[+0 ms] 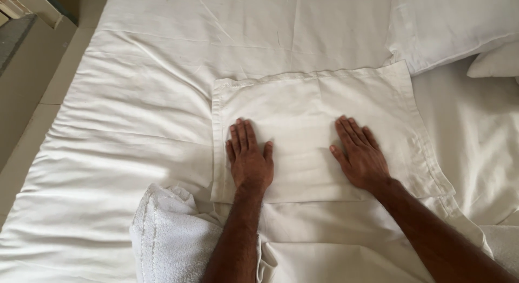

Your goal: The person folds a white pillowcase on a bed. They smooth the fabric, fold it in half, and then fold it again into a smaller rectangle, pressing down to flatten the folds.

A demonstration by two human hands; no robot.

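Bed linen fills the view from the head camera: a wide white bed sheet (135, 115), creased in long ridges on its left side, covers the mattress from edge to edge. At upper right, two white pillows (448, 23) lie against each other, the larger one overlapping the far corner of the sheet. A strip of pale tiled floor (27, 126) runs along the left edge of the bed.

Near the middle of the sheet lies a folded white pillowcase (303, 104), a flat rectangle with a stitched border, its right side slightly skewed toward the lower right. A white terry towel (167, 234) sits bunched at the bottom, just beside the pillowcase's near left corner and touching the person's left forearm.

Both bare hands rest flat on the pillowcase, palms down and holding nothing. The left hand (248, 158) presses its lower left part, fingers together and pointing away from the person. The right hand (361, 156) lies well apart on the lower right part, fingers extended and angled slightly left, thumb spread outward toward the middle.
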